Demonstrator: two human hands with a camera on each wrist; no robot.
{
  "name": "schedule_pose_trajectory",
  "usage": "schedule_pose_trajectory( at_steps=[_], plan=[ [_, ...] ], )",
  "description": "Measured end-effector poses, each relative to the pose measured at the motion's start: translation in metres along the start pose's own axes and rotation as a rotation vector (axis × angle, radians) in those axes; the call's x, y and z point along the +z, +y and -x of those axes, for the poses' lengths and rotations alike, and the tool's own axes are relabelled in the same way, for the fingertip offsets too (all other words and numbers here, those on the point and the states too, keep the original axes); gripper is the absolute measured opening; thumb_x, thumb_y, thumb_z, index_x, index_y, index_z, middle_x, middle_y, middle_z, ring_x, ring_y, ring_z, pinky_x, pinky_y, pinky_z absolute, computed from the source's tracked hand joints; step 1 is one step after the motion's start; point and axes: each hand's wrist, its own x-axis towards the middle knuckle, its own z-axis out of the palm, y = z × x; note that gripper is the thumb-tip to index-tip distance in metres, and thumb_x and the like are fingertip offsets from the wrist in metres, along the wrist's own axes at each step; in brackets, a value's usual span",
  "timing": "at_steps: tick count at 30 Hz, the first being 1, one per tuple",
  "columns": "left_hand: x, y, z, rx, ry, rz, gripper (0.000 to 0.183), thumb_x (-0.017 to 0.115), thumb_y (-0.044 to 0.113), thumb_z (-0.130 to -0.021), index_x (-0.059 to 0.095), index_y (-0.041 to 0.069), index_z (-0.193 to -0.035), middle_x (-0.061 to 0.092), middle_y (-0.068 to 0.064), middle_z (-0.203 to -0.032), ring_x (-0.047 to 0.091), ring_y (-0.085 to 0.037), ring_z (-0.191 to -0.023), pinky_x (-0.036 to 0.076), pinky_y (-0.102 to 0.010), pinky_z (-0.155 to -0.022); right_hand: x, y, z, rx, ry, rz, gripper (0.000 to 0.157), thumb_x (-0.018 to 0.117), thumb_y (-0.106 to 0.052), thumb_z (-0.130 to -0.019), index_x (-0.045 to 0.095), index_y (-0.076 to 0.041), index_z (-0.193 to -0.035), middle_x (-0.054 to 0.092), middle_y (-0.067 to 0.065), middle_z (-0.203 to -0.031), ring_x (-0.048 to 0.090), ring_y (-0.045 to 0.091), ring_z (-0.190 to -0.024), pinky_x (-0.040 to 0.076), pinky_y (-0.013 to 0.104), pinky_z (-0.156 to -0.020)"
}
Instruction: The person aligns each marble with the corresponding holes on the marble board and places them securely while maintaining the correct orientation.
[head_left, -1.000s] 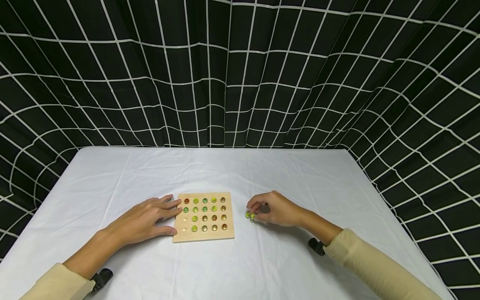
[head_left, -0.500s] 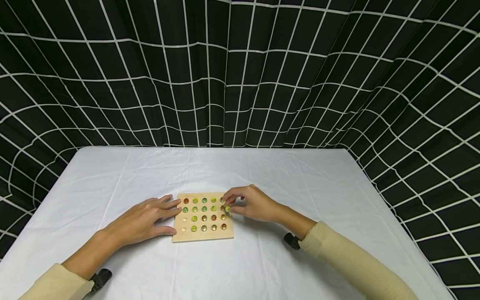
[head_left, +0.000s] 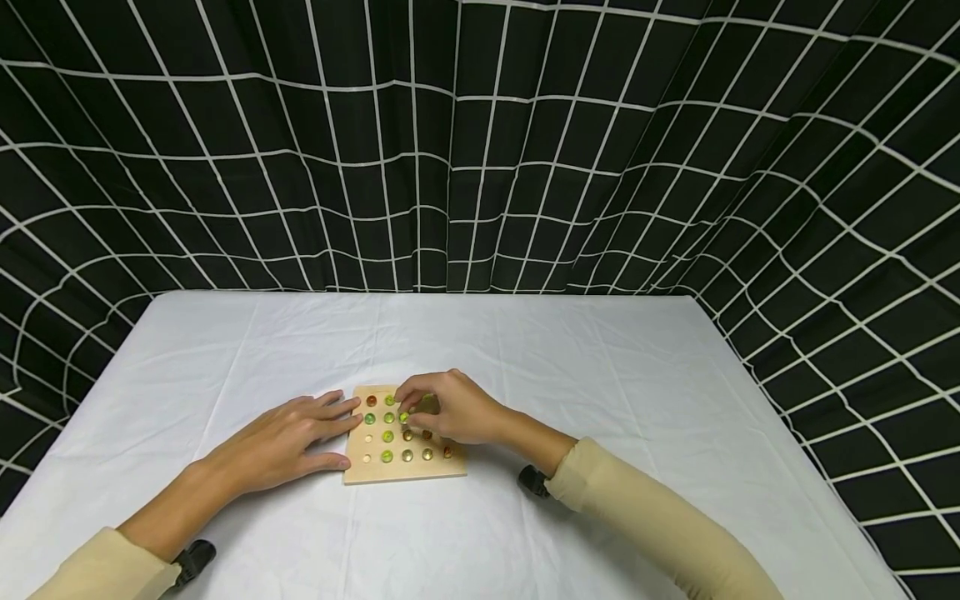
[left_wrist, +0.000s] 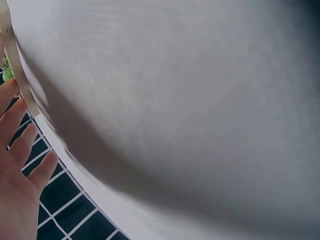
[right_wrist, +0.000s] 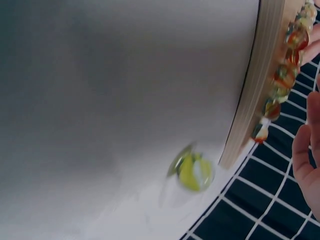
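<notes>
A square wooden board point(head_left: 397, 472) with rows of marbles in shallow hollows lies on the table. Two hollows at its near left hold no marble. My left hand point(head_left: 303, 429) rests along the board's left edge, fingers extended, their tips on the wood. Over the middle of the board, my right hand point(head_left: 461, 408) pinches a yellow-green marble point(head_left: 404, 417) between thumb and fingers. This hand hides the board's far right marbles in the head view. Another yellow-green marble point(right_wrist: 195, 171) sits on the cloth beside the board in the right wrist view, hidden from the head view.
A white cloth point(head_left: 570, 358) covers the table, with light creases. Black curtains point(head_left: 495, 150) with a white grid stand behind and at both sides. Dark straps with black devices point(head_left: 534, 481) circle both wrists.
My right hand has picked up one of two yellow-green marbles right of the board and carried it left over the board's middle. The left hand has stayed at the board's edge.
</notes>
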Motion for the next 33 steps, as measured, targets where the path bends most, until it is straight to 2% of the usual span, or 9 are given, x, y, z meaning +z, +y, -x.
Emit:
schedule_pose_trajectory(
  at_steps=[6,9,13,15,19,26,33],
  plan=[
    [-0.001,-0.001,0.001,0.007,-0.025,-0.039,0.064,0.061,0.057,-0.093,0.061,0.012,-0.138,0.051,-0.004,-0.149,0.044,-0.032,-0.139,0.038,-0.055,-0.108,0.009,-0.004,-0.011,-0.014,-0.02,0.028,0.025,0.075,-0.008,-0.09,0.069,-0.007,-0.113,0.075,-0.004,-0.099,0.067,0.003,-0.096,0.05,0.03,-0.094],
    [-0.002,-0.001,0.002,0.013,-0.034,-0.054,0.065,0.06,0.058,-0.093,0.06,0.012,-0.14,0.05,-0.004,-0.149,0.043,-0.032,-0.139,0.038,-0.056,-0.108,0.012,-0.007,-0.015,-0.02,-0.028,0.037,0.025,0.074,-0.007,-0.09,0.069,-0.007,-0.114,0.074,-0.005,-0.099,0.066,0.001,-0.094,0.051,0.027,-0.09],
    [-0.002,-0.001,0.003,0.023,-0.032,-0.069,0.065,0.059,0.057,-0.094,0.058,0.013,-0.141,0.049,-0.004,-0.15,0.043,-0.03,-0.14,0.038,-0.056,-0.107,0.017,-0.012,-0.02,-0.026,-0.048,0.064,0.025,0.073,-0.007,-0.091,0.069,-0.007,-0.115,0.074,-0.004,-0.101,0.067,0.003,-0.094,0.052,0.022,-0.086],
    [-0.001,-0.001,0.004,0.027,-0.03,-0.076,0.065,0.059,0.057,-0.094,0.057,0.014,-0.142,0.048,-0.003,-0.151,0.042,-0.029,-0.14,0.038,-0.056,-0.107,0.019,-0.014,-0.022,-0.024,-0.062,0.089,0.024,0.072,-0.008,-0.091,0.069,-0.009,-0.115,0.074,-0.006,-0.102,0.067,0.003,-0.097,0.051,0.021,-0.088],
    [0.001,-0.001,0.004,0.038,-0.026,-0.084,0.066,0.057,0.058,-0.095,0.054,0.015,-0.145,0.047,-0.002,-0.152,0.041,-0.03,-0.141,0.037,-0.057,-0.108,0.023,-0.018,-0.024,-0.022,-0.077,0.159,0.025,0.073,-0.013,-0.092,0.07,-0.012,-0.117,0.073,-0.01,-0.102,0.064,0.0,-0.1,0.046,0.021,-0.096],
    [0.002,-0.002,0.004,0.048,-0.016,-0.086,0.068,0.056,0.058,-0.095,0.05,0.015,-0.148,0.047,-0.003,-0.152,0.041,-0.03,-0.141,0.038,-0.058,-0.108,0.029,-0.02,-0.027,-0.04,-0.088,0.256,0.022,0.072,-0.014,-0.093,0.071,-0.015,-0.115,0.071,-0.013,-0.1,0.061,-0.001,-0.092,0.046,0.019,-0.091],
    [0.001,-0.003,0.004,0.034,-0.02,-0.064,0.068,0.057,0.058,-0.095,0.05,0.015,-0.147,0.046,-0.002,-0.152,0.04,-0.03,-0.141,0.037,-0.058,-0.108,0.033,-0.022,-0.028,-0.057,-0.084,0.307,0.022,0.071,-0.015,-0.093,0.071,-0.015,-0.115,0.072,-0.011,-0.1,0.061,0.0,-0.09,0.045,0.021,-0.092]
  ],
)
